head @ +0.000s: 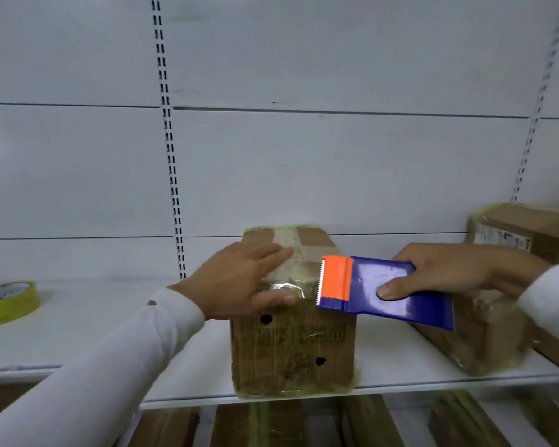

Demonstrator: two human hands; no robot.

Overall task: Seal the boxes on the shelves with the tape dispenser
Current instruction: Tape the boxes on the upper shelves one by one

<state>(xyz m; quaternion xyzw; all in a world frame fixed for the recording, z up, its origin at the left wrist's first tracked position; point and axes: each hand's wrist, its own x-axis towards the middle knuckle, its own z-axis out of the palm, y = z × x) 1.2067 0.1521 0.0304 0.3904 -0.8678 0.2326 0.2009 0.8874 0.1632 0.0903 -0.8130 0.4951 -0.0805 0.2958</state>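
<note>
A brown cardboard box point(292, 346) is seen standing at the front edge of a white shelf point(110, 343), its top crossed by strips of clear yellowish tape point(288, 253). Two dark holes and faded print are shown on its front face. The left hand point(239, 282) is laid flat across the near top edge of the box, with the fingers straight and pressed on the tape and the thumb lying along the upper front face. A blue tape dispenser point(388, 291) with an orange band and a serrated blade is gripped by the right hand point(446, 272); the thumb is set in a round opening in its side and the fingers are curled over its top. The blade end is held just beside the box's upper right corner. Both arms are covered by white sleeves. A roll of yellow tape point(8, 301) is seen lying at the left of the shelf. Further taped boxes point(526, 233) are placed at the right, and more cartons are stored on the level below.
</note>
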